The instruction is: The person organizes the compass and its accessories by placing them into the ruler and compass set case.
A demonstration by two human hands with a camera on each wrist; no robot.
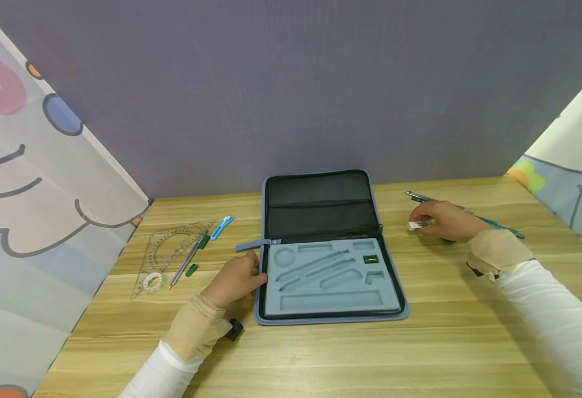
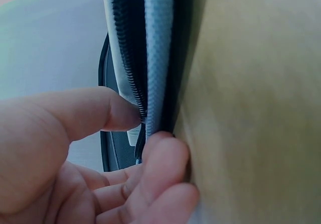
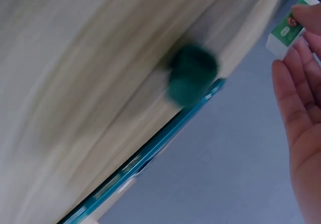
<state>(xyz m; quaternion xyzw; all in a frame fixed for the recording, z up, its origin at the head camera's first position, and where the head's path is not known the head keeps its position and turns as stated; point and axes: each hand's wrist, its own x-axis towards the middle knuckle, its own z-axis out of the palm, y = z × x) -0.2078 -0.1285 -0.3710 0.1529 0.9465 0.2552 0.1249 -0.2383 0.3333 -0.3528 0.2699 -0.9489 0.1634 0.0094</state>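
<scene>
A blue zip case (image 1: 321,220) lies unfolded at mid-table, its lower half filled by a light-blue foam insert (image 1: 331,315) with shaped recesses. One recess holds a small dark-green piece (image 1: 370,258). My left hand (image 1: 233,281) pinches the left rim of the case; the left wrist view shows the thumb on the zipper (image 2: 131,78) and fingertips against the outside. To the right of the case, my right hand (image 1: 447,220) holds a white eraser (image 3: 286,32) with a green sleeve between thumb and fingers, raised above the table in the right wrist view.
On the left lie a clear set square (image 1: 146,260), a white tape roll (image 1: 152,282), a compass-like metal tool (image 1: 183,264), two green pieces (image 1: 191,270) and a blue cutter (image 1: 222,227). Teal pencil-like tools (image 1: 507,226) lie by my right hand. A grey wall stands behind.
</scene>
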